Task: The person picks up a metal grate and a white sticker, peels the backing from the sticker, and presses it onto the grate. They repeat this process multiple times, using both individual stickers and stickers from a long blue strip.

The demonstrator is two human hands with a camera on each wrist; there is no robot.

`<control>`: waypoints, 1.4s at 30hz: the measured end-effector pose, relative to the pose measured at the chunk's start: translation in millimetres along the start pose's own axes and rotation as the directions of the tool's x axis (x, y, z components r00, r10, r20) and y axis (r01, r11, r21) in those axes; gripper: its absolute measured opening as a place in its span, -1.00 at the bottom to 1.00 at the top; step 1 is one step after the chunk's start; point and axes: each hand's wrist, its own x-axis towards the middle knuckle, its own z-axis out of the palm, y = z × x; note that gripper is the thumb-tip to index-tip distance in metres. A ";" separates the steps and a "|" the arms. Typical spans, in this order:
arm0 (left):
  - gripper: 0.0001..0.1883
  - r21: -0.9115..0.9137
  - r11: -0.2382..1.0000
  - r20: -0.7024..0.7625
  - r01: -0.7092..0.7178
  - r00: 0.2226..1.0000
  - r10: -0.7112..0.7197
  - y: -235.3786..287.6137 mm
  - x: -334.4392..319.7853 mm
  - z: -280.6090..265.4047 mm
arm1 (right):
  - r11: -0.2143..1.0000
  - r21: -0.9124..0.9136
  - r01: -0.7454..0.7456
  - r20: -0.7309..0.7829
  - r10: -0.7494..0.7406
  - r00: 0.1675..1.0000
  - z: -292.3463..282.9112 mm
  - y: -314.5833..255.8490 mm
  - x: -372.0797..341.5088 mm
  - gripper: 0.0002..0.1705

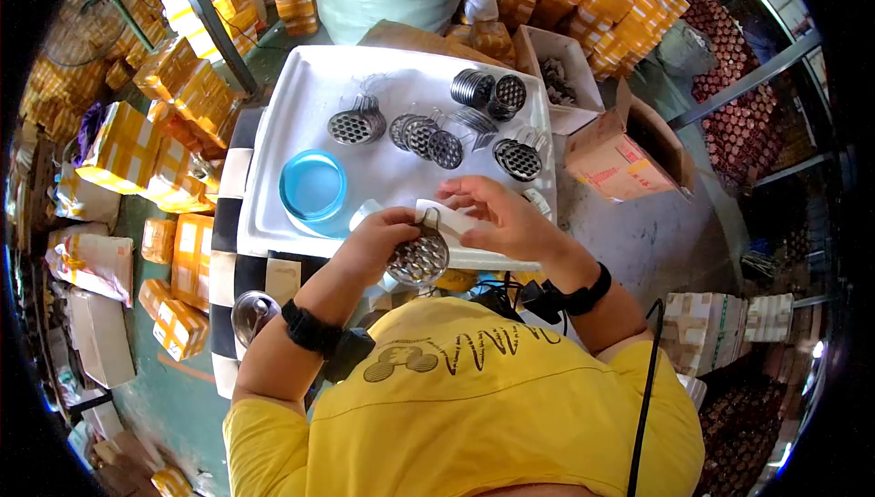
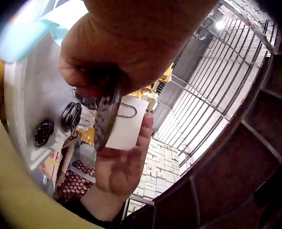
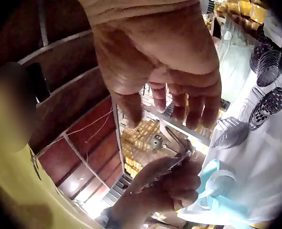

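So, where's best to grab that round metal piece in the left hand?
The round metal piece is probably best pinched at its right rim, coming from the right: the left hand covers its upper left, leaving that thin edge bare.

You hold a round, perforated, silvery metal disc [image 1: 418,258] (its wire loop [image 2: 135,111] pointing forward) beside a flat white card [image 1: 448,218].

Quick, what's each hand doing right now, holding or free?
Left hand: closed, holding a round metal piece.
Right hand: open, thumb and fingers apart, by a white card; contact unclear.
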 end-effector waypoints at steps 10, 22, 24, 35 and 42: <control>-0.75 0.031 0.997 0.100 0.072 0.992 -0.075 0.3 -6.8 -1.0 | 0.515 -0.745 0.424 0.281 -0.335 0.900 -18.4 -14.7 16.7 -0.44; -0.81 0.054 0.993 -0.012 0.102 0.995 -0.101 6.9 -11.0 13.2 | 0.748 -0.505 0.431 0.306 -0.312 0.900 -11.8 -16.9 27.0 -0.79; -0.85 0.054 0.992 -0.018 0.118 0.993 -0.117 4.2 -8.5 11.3 | 0.733 -0.519 0.441 0.359 -0.282 0.890 -15.3 -21.0 26.8 -0.81; -0.80 -0.018 0.992 -0.016 0.125 0.992 -0.126 -1.6 -3.8 14.5 | 0.758 -0.544 0.361 0.198 -0.302 0.932 -9.3 -15.7 19.7 -0.80; -0.73 -0.088 0.990 0.015 0.109 0.994 -0.108 17.2 -18.5 24.9 | 0.775 -0.534 0.338 0.059 -0.365 0.929 -10.7 -1.2 21.1 -0.77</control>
